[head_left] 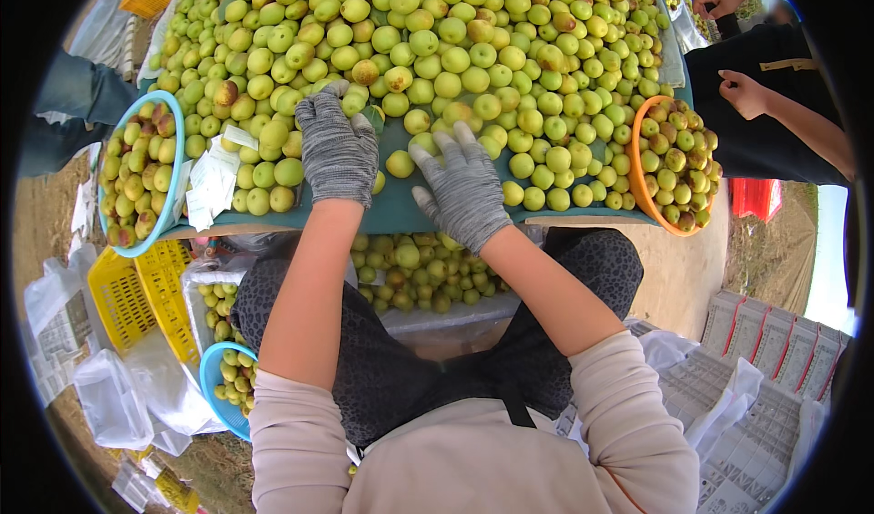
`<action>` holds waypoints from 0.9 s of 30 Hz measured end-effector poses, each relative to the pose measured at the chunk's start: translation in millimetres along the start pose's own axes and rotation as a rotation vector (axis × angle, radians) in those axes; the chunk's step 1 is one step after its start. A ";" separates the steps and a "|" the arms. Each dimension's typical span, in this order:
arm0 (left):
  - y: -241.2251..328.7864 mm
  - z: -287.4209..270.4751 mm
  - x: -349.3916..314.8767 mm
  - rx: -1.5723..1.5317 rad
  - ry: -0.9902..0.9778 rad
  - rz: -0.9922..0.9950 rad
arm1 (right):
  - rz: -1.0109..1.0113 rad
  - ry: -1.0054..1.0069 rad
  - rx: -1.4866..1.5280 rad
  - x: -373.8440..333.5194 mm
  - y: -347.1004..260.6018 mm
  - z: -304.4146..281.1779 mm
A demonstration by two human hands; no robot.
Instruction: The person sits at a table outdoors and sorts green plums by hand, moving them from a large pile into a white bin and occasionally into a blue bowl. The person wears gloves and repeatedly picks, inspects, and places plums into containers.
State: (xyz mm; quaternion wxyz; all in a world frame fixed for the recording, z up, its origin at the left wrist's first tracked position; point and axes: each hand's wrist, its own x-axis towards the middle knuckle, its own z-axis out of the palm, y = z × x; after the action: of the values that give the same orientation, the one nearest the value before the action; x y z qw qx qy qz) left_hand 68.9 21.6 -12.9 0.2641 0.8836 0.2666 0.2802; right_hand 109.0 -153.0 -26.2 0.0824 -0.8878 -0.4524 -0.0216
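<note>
Head view: 2 gloved hands, left hand [338,147] and right hand [462,186], among green fruits [455,59]

**Both gloved hands reaching forward**

The left hand [338,146] in a grey knit glove lies palm down, fingers curled forward. The right hand [464,186], gloved alike, spreads its fingers flat. Both forearms are bare, sleeves pushed to the elbows.

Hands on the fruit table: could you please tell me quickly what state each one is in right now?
Left hand: open, palm down on the green fruits, gripping nothing visible.
Right hand: open, fingers spread, holding nothing.
</note>
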 end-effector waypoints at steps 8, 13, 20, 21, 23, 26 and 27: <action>28.9 17.8 -20.3 0.237 -0.425 0.257 | 0.501 0.365 -0.185 -58.0 87.8 -19.5; 40.4 25.9 -37.1 0.287 -0.700 0.192 | 0.328 0.328 -0.097 -59.7 81.7 -34.3; 43.5 21.9 -34.3 0.135 -0.845 0.182 | 0.446 -0.305 -0.246 11.9 89.4 -14.9; 43.2 21.3 -32.6 0.158 -0.822 0.182 | 0.376 -0.278 -0.202 14.2 87.7 -7.9; 40.8 16.6 -29.8 0.245 -0.714 0.181 | 0.406 -0.190 -0.174 9.7 83.2 -4.3; 38.3 5.9 -26.2 0.393 -0.614 0.137 | 0.575 0.374 0.308 1.4 65.0 -28.9; 37.9 2.9 -25.9 0.413 -0.651 0.079 | 0.723 0.735 0.834 4.0 50.7 -38.2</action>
State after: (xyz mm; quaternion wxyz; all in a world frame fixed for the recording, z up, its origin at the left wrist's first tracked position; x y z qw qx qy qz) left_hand 64.9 -22.6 -0.8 0.1403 0.9704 0.1856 -0.0644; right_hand 153.6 -185.4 5.5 0.5704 -0.8121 -0.0389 -0.1170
